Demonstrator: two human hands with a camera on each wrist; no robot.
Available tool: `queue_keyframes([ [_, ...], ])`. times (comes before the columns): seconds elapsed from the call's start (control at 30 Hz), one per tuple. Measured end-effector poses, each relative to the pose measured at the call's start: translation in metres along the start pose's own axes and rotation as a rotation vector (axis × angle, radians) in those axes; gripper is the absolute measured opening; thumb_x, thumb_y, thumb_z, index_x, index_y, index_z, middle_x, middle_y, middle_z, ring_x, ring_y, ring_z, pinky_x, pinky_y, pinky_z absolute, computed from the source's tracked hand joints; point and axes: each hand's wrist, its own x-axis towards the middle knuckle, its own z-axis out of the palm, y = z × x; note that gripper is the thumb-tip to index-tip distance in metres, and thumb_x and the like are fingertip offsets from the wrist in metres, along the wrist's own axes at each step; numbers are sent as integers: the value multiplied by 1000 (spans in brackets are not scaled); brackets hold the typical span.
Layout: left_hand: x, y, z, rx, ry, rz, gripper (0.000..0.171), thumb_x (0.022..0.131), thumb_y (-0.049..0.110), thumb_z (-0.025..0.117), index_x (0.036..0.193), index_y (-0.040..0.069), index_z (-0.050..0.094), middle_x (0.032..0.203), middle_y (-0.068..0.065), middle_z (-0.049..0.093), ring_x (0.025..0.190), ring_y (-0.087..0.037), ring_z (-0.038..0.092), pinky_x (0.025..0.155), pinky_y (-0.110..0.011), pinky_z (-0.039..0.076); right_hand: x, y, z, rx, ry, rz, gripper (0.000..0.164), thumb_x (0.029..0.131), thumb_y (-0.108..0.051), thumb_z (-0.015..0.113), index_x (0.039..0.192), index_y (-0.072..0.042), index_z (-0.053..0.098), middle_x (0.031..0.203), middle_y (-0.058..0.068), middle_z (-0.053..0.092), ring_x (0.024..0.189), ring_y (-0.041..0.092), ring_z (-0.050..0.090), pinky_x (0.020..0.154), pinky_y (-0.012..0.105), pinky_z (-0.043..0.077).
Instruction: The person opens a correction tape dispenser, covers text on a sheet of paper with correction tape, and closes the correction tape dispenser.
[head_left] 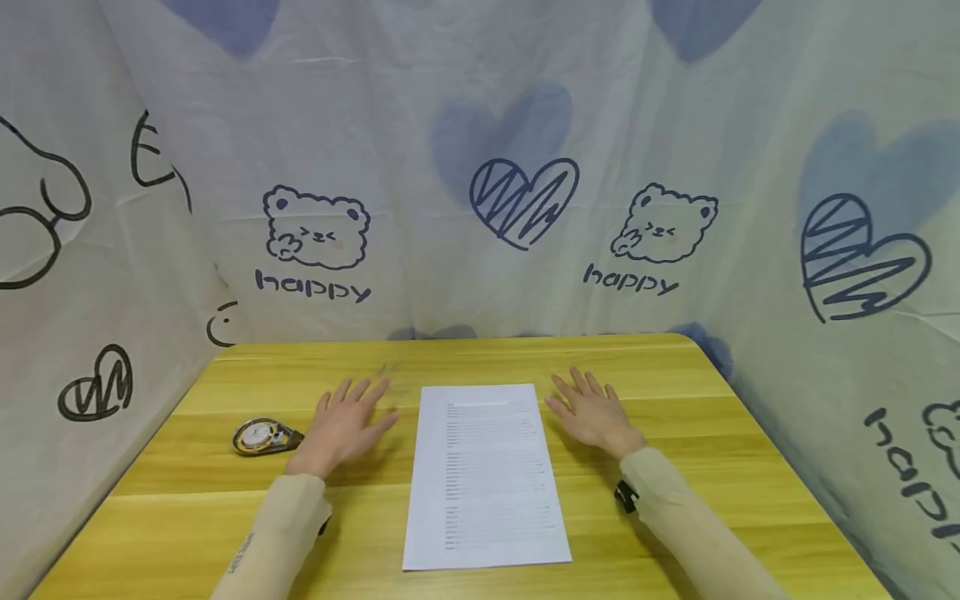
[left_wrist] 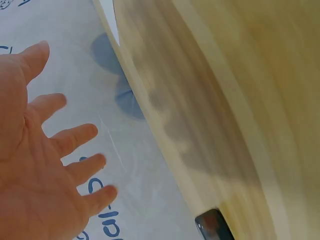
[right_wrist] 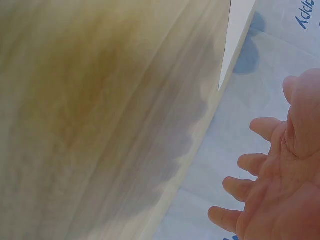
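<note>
A white printed sheet of paper (head_left: 487,475) lies on the wood-grain table between the two hands. To its left is my left hand (head_left: 345,425), fingers spread and holding nothing. My right hand (head_left: 592,412) is at the paper's right side, its fingers also spread and bare. Both wrist views show the palms of the left hand (left_wrist: 45,155) and right hand (right_wrist: 285,170) raised off the table, with shadows below. Just left of the left hand is a small correction tape dispenser (head_left: 262,437) with a dark, partly clear case; only its dark end shows in the left wrist view.
The yellow wood-grain table (head_left: 652,533) reaches to a pale curtain (head_left: 420,208) printed with hearts, bears and the word "happy". The curtain hangs behind the table and along both sides. A dark band shows at the right wrist (head_left: 626,496).
</note>
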Motion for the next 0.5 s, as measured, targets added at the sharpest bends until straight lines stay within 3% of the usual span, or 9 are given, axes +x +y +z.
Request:
queue_keyframes([
  [0.2,-1,-9,-4,5,-34,24,73,98,64,38,157,23,26,158,-20,31,143,-49,26,113,-69,18,-1,1,3,6,12,5,64,104,-55,26,156,-19,28,164,16,11,149,44,12,117,67,9],
  [0.5,-9,-31,-23,10,-90,-19,74,96,58,51,150,9,40,150,-26,40,139,-52,30,109,-73,20,-2,2,-1,10,21,-14,64,104,-54,26,154,-15,33,161,19,21,148,44,19,116,66,15],
])
